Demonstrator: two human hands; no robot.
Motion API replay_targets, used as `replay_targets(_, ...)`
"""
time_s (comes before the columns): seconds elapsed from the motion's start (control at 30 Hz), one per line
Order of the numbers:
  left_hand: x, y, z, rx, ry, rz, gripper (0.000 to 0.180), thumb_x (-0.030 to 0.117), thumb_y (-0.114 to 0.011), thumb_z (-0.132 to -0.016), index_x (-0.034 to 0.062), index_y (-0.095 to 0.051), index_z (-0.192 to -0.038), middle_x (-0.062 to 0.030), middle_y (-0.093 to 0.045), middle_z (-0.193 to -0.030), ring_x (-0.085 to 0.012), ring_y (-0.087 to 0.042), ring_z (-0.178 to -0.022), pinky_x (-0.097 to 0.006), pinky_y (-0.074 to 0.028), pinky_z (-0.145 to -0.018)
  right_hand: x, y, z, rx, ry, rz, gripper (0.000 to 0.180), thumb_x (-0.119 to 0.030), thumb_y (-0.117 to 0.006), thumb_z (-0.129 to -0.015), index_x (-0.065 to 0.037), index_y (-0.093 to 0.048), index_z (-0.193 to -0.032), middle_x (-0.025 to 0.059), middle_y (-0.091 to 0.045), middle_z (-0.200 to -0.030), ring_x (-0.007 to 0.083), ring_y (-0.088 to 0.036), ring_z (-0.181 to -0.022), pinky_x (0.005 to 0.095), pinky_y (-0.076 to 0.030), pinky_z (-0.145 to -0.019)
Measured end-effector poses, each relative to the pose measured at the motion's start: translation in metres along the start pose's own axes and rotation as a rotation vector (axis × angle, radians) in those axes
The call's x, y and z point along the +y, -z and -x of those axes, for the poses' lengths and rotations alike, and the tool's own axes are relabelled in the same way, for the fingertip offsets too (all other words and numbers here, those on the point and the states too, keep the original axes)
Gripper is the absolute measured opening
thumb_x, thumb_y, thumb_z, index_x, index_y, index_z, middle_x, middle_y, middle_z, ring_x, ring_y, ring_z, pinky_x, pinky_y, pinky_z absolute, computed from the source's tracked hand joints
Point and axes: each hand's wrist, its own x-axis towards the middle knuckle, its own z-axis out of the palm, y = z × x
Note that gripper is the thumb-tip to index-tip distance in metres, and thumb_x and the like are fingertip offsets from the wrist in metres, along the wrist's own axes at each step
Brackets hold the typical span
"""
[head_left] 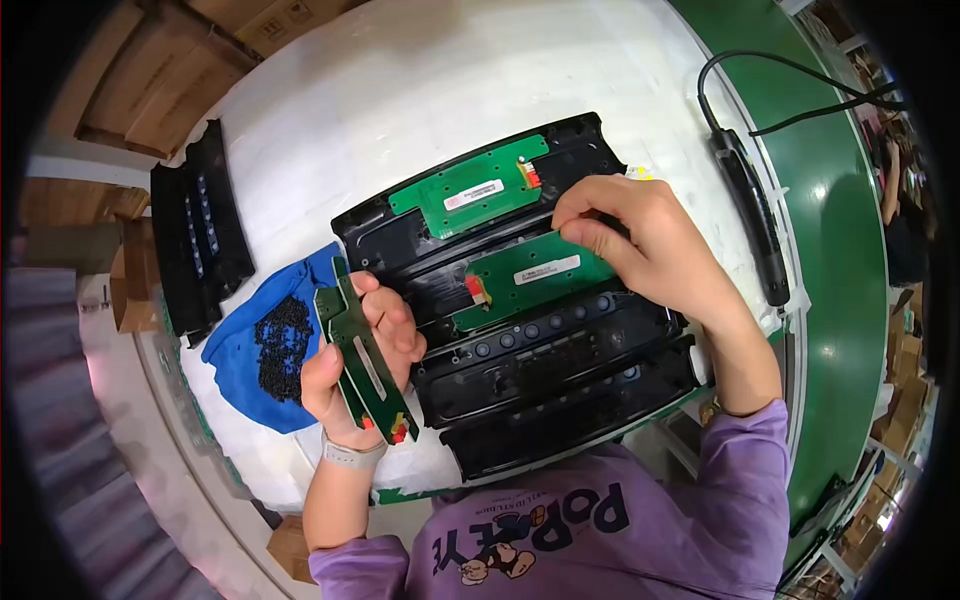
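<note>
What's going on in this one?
A person's left hand holds at least two green circuit boards. The right hand is at the far edge of another rectangular green board on a curved black plastic panel; contact is unclear. Small black pieces lie heaped on a blue cloth.

Big brown boxes are sitting at the top left, past the white table. A long black tool is lying on the table's right side — a black cord is looping from its top. A green surface is running alongside — another person is showing far off.
</note>
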Motion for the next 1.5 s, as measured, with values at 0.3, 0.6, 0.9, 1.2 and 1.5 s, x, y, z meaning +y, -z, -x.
replay_targets(0.3,-0.005,0.001,-0.002,0.006,-0.014,-0.003,0.061,0.034,-0.059,-0.074,0.0016,-0.037,-0.121,-0.0128,-0.051,-0.095,-0.0190,-0.051,-0.078,-0.031,-0.042,-0.068,0.006,0.003,0.002,0.018,0.218,0.282,0.014,-0.005,-0.066,-0.070,-0.002,-0.061,-0.083,0.0085,-0.054,-0.079,0.0252,-0.056,-0.080,0.0347,-0.045,-0.069)
replay_targets(0.6,-0.005,-0.003,-0.002,0.034,-0.017,-0.052,0.063,0.033,-0.061,-0.073,0.0001,-0.038,-0.121,-0.0134,-0.051,-0.094,-0.0192,-0.051,-0.077,-0.031,-0.044,-0.069,0.016,-0.002,0.000,0.048,0.142,0.320,0.030,-0.008,-0.076,-0.058,-0.003,-0.061,-0.083,0.0061,-0.049,-0.085,0.0237,-0.053,-0.084,0.0351,-0.046,-0.072)
replay_targets(0.9,0.001,-0.009,0.003,0.055,-0.029,-0.132,0.061,0.028,-0.060,-0.073,-0.0004,-0.037,-0.122,-0.0177,-0.051,-0.109,-0.0245,-0.052,-0.097,-0.037,-0.043,-0.088,0.000,-0.007,0.002,0.066,0.242,0.475,0.030,-0.006,-0.076,-0.055,-0.003,-0.057,-0.078,0.0060,-0.048,-0.085,0.0232,-0.052,-0.083,0.0340,-0.043,-0.069)
replay_targets(1.2,0.000,-0.032,0.011,0.138,-0.155,-0.320,0.060,0.026,-0.059,-0.075,0.0012,-0.033,-0.124,-0.0191,-0.044,-0.122,-0.0256,-0.050,-0.106,-0.037,-0.041,-0.092,-0.068,-0.059,0.010,-0.267,0.236,-0.191,0.024,-0.008,-0.071,-0.071,-0.001,-0.059,-0.091,0.0086,-0.058,-0.078,0.0167,-0.057,-0.064,0.0273,-0.046,-0.058)
replay_targets(1.5,-0.002,-0.034,0.021,0.080,-0.142,-0.227,0.057,0.024,-0.057,-0.077,0.0007,-0.033,-0.124,-0.0220,-0.043,-0.122,-0.0296,-0.046,-0.112,-0.040,-0.034,-0.099,-0.062,-0.065,0.013,0.077,0.192,0.071,0.019,-0.005,-0.071,-0.070,-0.004,-0.055,-0.080,0.0027,-0.052,-0.059,0.0099,-0.049,-0.046,0.0231,-0.039,-0.043)
